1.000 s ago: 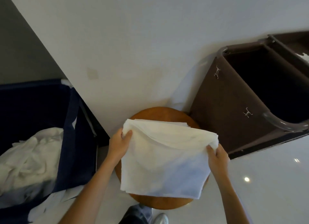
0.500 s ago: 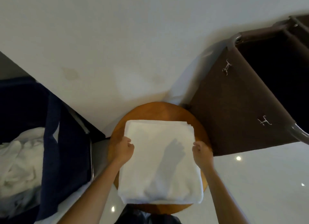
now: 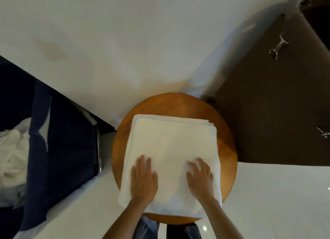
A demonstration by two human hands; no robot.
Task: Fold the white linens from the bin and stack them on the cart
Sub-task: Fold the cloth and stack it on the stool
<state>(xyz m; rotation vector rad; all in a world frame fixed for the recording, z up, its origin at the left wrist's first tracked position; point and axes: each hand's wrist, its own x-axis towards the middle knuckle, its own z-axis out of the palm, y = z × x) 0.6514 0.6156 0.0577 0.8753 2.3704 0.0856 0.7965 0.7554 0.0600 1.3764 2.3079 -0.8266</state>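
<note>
A folded white linen [image 3: 171,146] lies as a square stack on a round wooden table [image 3: 226,149] in the middle of the head view. My left hand [image 3: 143,179] rests flat on the linen's near left part, fingers spread. My right hand [image 3: 200,178] lies flat on its near right part. Neither hand grips anything. At the left stands a dark blue bin [image 3: 62,149] with a heap of loose white linens [image 3: 12,160] inside. A brown fabric cart [image 3: 273,104] stands at the right, its inside out of view.
A white wall [image 3: 142,42] runs behind the table. The bin's metal frame tube [image 3: 99,149] stands close to the table's left edge. Metal clips [image 3: 278,46] hang on the cart's side. Glossy white floor shows at the lower right.
The linen has gone from held up and unfolded to lying folded on the table. Both hands let go of its side edges and now press flat on top. The camera moved closer.
</note>
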